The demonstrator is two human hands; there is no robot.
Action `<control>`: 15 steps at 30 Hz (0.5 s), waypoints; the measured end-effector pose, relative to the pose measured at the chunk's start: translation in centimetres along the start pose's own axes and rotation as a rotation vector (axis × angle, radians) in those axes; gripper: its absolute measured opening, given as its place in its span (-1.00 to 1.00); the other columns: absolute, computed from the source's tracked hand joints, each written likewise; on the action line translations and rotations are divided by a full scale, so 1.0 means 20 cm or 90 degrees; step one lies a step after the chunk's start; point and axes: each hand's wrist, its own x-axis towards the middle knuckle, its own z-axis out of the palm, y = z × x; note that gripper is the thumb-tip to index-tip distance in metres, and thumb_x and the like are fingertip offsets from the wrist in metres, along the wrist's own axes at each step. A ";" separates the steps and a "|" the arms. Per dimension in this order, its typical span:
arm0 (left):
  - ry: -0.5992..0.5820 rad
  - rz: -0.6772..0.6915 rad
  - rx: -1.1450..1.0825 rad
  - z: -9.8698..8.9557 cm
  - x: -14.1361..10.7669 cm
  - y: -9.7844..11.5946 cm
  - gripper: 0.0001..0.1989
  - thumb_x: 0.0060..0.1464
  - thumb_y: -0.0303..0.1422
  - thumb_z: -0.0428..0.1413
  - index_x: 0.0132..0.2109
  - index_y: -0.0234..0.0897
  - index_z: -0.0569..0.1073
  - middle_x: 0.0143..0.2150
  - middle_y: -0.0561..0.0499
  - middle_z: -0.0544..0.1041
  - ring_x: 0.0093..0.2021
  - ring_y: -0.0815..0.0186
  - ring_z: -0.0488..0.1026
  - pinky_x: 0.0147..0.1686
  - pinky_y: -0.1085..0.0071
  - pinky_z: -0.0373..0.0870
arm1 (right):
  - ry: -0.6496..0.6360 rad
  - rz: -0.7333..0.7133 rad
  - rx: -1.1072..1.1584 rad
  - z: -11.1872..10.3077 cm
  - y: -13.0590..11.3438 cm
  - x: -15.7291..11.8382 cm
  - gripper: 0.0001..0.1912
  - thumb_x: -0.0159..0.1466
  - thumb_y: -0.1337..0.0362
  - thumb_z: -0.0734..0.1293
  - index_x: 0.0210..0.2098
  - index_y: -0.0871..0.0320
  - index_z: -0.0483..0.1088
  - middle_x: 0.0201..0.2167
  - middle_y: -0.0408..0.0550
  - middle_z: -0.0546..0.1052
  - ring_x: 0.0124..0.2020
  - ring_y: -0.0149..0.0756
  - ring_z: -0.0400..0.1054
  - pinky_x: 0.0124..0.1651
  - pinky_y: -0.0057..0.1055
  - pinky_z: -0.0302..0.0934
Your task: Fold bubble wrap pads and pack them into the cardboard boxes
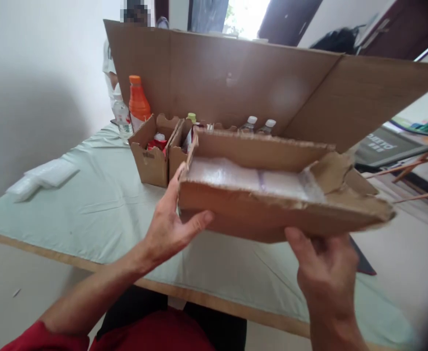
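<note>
Left hand (172, 226) grasping the left end of an open cardboard box (235, 209), thumb on its near wall; right hand (327, 268) gripping the same box from below, towards its right end; box held tilted above the cloth-covered bench (107, 219), a clear-wrapped white pack (232, 176) lying inside; beyond, a cardboard bin (151, 168) containing red items (157, 142), with a second bin (176, 158) beside it; an orange bottle (139, 100) and a clear bottle (121, 117) behind; plastic packets (47, 178) at left; an upright cardboard panel (232, 80) at the rear.
</note>
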 end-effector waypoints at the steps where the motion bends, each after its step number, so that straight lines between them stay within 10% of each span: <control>1: -0.003 -0.018 0.009 0.01 -0.07 -0.04 -0.16 0.11 0.08 0.24 0.40 -0.24 0.24 0.16 -0.22 0.55 0.20 -0.07 0.49 0.20 0.01 0.48 | -0.017 0.018 0.003 0.00 0.04 -0.06 -0.55 0.24 -0.12 0.42 -0.13 0.13 0.48 -0.17 0.08 0.60 -0.02 0.07 0.49 0.10 0.11 0.34; 7: 0.172 -0.171 0.126 -0.22 -0.45 -0.25 -0.17 0.09 0.01 0.25 0.39 -0.27 0.24 0.28 -0.28 0.44 0.33 -0.14 0.37 0.31 -0.10 0.35 | -0.253 0.083 0.142 0.38 0.06 -0.24 -0.48 0.20 -0.12 0.42 -0.04 0.14 0.50 -0.12 0.14 0.65 -0.10 0.05 0.55 -0.04 -0.02 0.45; 15: 0.518 -0.211 0.187 -0.56 -0.57 -0.37 -0.26 0.23 -0.15 0.20 0.43 -0.20 0.11 0.38 -0.22 0.33 0.37 -0.04 0.33 0.39 -0.07 0.21 | -0.647 -0.119 0.307 1.21 -0.38 -0.03 -0.10 0.21 0.04 0.47 0.44 0.06 0.11 0.35 0.09 0.38 0.31 0.06 0.32 0.31 0.01 0.24</control>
